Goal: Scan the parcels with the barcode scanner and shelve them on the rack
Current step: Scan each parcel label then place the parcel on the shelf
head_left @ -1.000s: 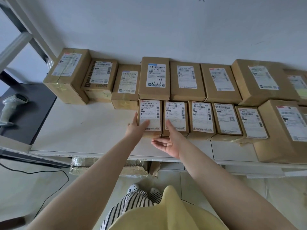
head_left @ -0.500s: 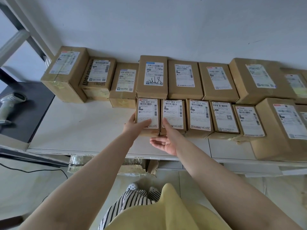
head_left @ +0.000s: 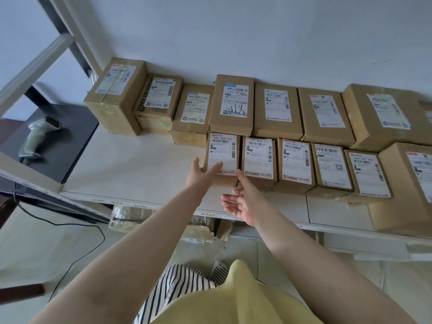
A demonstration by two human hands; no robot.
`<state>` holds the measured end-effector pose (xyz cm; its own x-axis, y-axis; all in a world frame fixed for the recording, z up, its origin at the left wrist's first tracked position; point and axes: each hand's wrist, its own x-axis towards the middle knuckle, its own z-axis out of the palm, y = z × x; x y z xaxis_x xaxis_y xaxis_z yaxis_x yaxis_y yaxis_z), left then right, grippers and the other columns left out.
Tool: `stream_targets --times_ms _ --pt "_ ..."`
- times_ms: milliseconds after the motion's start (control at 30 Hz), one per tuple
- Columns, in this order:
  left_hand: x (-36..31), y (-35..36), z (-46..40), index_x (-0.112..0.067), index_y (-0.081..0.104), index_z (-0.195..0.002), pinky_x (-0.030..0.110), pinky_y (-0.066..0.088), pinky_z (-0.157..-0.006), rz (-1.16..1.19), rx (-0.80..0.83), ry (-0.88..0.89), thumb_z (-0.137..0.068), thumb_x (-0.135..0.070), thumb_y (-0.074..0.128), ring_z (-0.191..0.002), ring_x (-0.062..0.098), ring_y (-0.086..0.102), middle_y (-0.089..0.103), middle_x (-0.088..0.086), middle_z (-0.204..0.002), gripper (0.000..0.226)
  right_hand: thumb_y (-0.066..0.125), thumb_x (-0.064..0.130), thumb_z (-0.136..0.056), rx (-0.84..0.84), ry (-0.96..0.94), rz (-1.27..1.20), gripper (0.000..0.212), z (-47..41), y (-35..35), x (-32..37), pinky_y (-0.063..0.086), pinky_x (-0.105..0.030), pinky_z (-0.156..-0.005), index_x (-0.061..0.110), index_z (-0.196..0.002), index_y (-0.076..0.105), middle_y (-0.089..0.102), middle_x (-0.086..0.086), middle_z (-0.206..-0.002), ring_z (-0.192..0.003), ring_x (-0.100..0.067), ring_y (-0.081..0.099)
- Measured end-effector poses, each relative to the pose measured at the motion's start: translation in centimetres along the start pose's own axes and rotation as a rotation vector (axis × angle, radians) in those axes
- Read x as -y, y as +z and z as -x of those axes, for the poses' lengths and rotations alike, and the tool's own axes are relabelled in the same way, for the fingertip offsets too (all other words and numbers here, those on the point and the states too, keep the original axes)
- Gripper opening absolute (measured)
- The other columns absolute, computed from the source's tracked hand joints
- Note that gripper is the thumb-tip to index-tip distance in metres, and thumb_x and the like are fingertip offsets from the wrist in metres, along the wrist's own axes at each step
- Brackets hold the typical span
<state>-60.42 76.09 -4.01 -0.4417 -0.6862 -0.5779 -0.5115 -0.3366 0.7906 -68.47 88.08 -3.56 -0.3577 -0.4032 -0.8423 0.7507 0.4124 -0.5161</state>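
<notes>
A small brown parcel (head_left: 224,148) labelled 900 A09 072 lies at the left end of the front row on the white rack shelf (head_left: 131,169). My left hand (head_left: 201,172) rests on it, straight fingers flat on the label's lower edge and thumb beside the box's left side. My right hand (head_left: 240,202) is held palm up at the shelf's front, its index finger touching the parcel's front right corner. The grey barcode scanner (head_left: 38,136) lies on a black table (head_left: 72,146) to the left, away from both hands.
Two rows of labelled cardboard parcels fill the shelf against the white wall, with a large box (head_left: 402,188) at the far right. The shelf left of the small parcel is bare. A black cable (head_left: 77,232) runs over the floor. More wrapped boxes sit under the shelf.
Both hands stay at the same small parcel with almost no shift. The parcel sits in the same place at the left end of the front row.
</notes>
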Motion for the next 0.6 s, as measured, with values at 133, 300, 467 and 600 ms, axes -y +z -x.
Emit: stream_targets --times_ms 133,300,467,600 --pt "1.1 -1.8 1.1 -0.019 0.03 -0.157 0.035 0.038 -0.098 0.083 -0.032 0.011 -0.093 -0.047 0.067 -0.122 0.023 0.05 0.048 0.004 -0.142 0.079 0.062 0.063 -0.087 -0.076 -0.044 0.044 0.063 0.4 1.2 -1.2 0.054 -0.037 -0.079 0.005 -0.109 0.062 0.071 -0.014 -0.103 -0.09 -0.027 0.067" --pt "3.9 -6.5 2.5 -0.007 0.06 -0.132 0.04 0.051 -0.1 0.257 -0.063 -0.03 -0.098 -0.036 0.064 -0.102 0.021 0.061 0.066 0.005 -0.109 0.045 0.062 0.046 -0.095 -0.065 -0.157 0.071 0.04 1.7 4.6 -3.4 0.053 -0.032 -0.074 0.006 -0.098 0.065 0.073 -0.01 -0.087 -0.076 -0.021 0.066" --pt "8.4 -14.7 4.6 -0.002 0.067 -0.116 0.029 0.053 -0.078 0.499 -0.164 -0.1 -0.099 -0.021 0.063 -0.088 0.017 0.066 0.071 0.005 -0.097 0.026 0.062 0.031 -0.098 0.042 -0.294 0.186 0.024 2.6 12.8 -6.9 0.053 -0.028 -0.065 0.007 -0.092 0.067 0.071 -0.008 -0.079 -0.068 -0.019 0.065" --pt "12.5 -23.5 7.8 -0.009 0.069 -0.103 0.028 0.054 -0.078 0.593 -0.277 -0.136 -0.099 -0.021 0.063 -0.085 0.016 0.066 0.071 0.005 -0.095 0.013 0.062 0.026 -0.098 0.144 -0.31 0.273 0.02 3.6 21.2 -11.5 0.049 -0.025 -0.058 0.009 -0.088 0.065 0.067 -0.007 -0.074 -0.061 -0.018 0.06"
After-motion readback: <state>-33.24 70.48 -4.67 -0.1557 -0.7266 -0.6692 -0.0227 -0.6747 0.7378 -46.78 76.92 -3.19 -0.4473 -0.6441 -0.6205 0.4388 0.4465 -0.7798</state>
